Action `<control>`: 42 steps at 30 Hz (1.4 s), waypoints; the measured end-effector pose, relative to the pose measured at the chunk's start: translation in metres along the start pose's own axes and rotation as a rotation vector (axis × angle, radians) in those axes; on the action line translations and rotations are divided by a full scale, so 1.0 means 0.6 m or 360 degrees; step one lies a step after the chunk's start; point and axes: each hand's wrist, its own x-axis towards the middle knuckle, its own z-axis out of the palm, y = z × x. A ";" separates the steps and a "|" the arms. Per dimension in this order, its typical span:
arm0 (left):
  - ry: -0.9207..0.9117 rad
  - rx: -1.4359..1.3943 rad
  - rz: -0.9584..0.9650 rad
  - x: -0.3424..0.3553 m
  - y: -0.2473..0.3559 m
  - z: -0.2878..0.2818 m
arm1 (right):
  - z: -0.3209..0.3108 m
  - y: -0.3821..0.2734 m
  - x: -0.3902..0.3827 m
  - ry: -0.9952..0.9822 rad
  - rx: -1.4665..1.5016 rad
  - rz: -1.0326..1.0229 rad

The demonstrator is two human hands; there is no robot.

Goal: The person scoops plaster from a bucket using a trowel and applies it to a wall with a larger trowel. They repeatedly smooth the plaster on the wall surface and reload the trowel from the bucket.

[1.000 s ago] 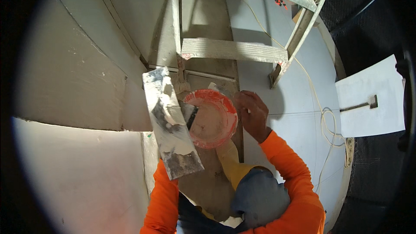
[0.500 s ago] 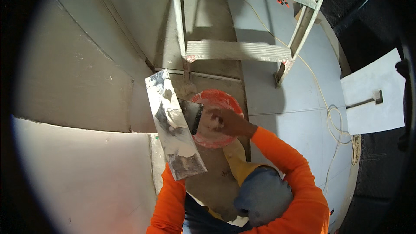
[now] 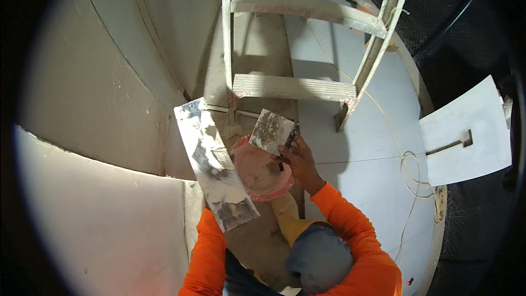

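Note:
My right hand (image 3: 298, 161) grips a square, putty-smeared blade (image 3: 272, 131) over the red-rimmed bucket (image 3: 263, 183), its fingers curled at the blade's lower right. A long metal rectangular plate (image 3: 209, 159) with pale putty and grey smears slants above my left forearm (image 3: 198, 255), beside the bucket; my left hand is hidden beneath it, so its fingers cannot be seen. My bent right knee (image 3: 323, 255) is below the bucket, between my orange sleeves.
An aluminium ladder (image 3: 293, 85) stands just beyond the bucket. Pale wall panels (image 3: 98, 93) are at the left. Grey-white boards (image 3: 361, 181) cover the right side, with a coiled cream cord (image 3: 438, 203) and a loose white board (image 3: 466, 109) toward the rim.
My right hand has lifted the square blade out from beside the plate and over the bucket, turning its smeared face up. The view has shifted slightly, so the ladder appears lower.

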 end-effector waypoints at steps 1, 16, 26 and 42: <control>-0.0018 0.0017 0.0022 0.005 0.003 0.001 | 0.000 -0.019 -0.008 0.0015 -0.0030 -0.0035; 0.0118 0.1756 0.1259 0.152 0.089 0.195 | 0.104 -0.244 -0.227 0.0045 0.0063 0.0300; -0.0067 0.0510 0.1220 0.092 0.127 0.274 | 0.180 -0.277 -0.218 0.0029 0.0309 0.0384; -0.0079 0.1190 0.1406 0.006 0.173 0.290 | 0.264 -0.376 -0.222 -0.0232 0.0488 0.0162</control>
